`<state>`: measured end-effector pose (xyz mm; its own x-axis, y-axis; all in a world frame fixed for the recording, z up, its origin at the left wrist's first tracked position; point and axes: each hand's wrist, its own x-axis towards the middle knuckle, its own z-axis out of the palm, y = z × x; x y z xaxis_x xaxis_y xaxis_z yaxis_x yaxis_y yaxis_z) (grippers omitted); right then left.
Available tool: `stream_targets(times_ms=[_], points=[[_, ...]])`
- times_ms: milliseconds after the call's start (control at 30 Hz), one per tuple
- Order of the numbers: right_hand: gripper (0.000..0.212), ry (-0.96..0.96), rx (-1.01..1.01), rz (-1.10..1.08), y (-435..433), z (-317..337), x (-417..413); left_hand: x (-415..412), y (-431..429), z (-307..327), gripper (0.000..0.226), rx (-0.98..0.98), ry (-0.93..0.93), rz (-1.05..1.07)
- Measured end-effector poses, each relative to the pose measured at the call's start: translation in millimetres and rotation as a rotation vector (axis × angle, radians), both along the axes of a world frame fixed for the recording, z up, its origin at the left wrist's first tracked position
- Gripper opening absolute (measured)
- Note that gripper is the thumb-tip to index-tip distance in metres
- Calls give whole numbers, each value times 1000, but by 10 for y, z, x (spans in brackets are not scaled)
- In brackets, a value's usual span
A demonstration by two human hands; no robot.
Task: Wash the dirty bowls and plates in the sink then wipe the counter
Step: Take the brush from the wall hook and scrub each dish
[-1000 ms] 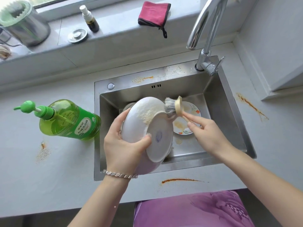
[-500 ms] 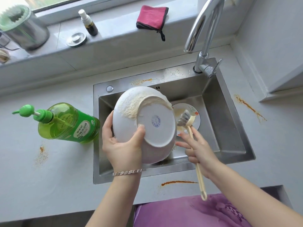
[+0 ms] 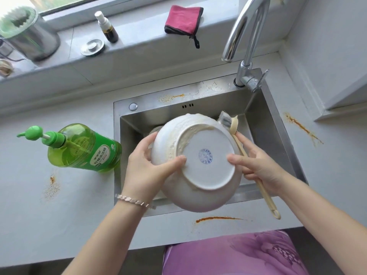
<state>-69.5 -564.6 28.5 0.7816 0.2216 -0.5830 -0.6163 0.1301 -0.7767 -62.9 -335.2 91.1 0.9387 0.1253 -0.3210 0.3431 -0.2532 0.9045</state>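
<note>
Head view: left hand (image 3: 147, 171) grips the upturned bowl (image 3: 196, 165), thumb on its base; right hand (image 3: 258, 165) clasps the brush (image 3: 238, 139), thumb touching the base.

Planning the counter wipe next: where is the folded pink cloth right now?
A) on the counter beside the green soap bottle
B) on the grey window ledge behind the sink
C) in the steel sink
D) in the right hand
B: the folded pink cloth lies on the grey window ledge, just left of the chrome tap.
</note>
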Motion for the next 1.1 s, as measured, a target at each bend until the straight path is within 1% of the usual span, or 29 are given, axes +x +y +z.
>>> stream_targets(times_ms=[67,167,233,300,433,533,633,767,833,900,967,1000,1033,1100], points=[[93,-42,-101,102,-66,69,35,39,50,25,77,-9,78,-72],[77,-72,-172,203,-131,151,113,13,55,27,76,-46,127,-126],[67,-70,-185,234,-133,175,154,-60,17,6,74,-96,120,-102],[62,-42,-194,252,-102,162,165,-141,-30,-37,73,-157,115,-36],[65,31,-159,286,-27,50,127,-227,-71,-109,67,-202,133,50],[60,48,-125,295,-1,-7,104,-255,-40,-138,64,-222,142,65],[64,44,-132,310,33,-40,100,-281,-24,-151,65,-228,144,77],[61,47,-154,328,70,-86,91,-305,-29,-165,65,-260,148,126],[58,43,-196,323,87,-87,79,-319,-29,-175,64,-269,153,149],[48,-11,-323,282,100,-77,77,-332,-23,-182,63,-247,141,174],[38,-123,-490,185,85,-28,101,-342,-3,-170,62,-200,98,202],[33,-178,-539,145,74,28,116,-341,3,-154,62,-173,70,210],[29,-237,-558,141,70,114,126,-339,9,-134,63,-144,40,208],[29,-358,-535,220,143,342,96,-331,7,-91,64,-80,-12,186]])
